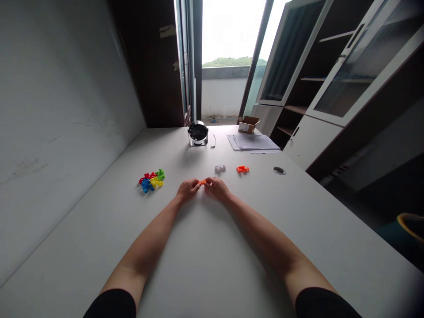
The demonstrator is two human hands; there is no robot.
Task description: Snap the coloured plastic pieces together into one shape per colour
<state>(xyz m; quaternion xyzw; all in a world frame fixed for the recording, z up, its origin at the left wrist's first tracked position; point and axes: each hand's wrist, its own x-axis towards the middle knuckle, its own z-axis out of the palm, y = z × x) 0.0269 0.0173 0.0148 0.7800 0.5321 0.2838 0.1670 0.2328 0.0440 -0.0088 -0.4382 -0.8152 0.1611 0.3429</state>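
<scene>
My left hand (188,190) and my right hand (217,189) meet over the middle of the white table, both closed on one small orange plastic piece (202,182). Fingers cover most of it, so its full shape is hidden. Just beyond my right hand lies a small group of white pieces (220,168). Further right sits a small cluster of orange pieces (243,169). To the left of my left hand is a mixed pile with red, green, blue and yellow pieces (156,181).
A round black and silver device on a stand (198,134) stands at the far side, with a thin dark loop (213,142) beside it. Papers (253,142) and an open cardboard box (248,125) lie at the back right. A round cable hole (278,170) is at the right. A wall borders the left.
</scene>
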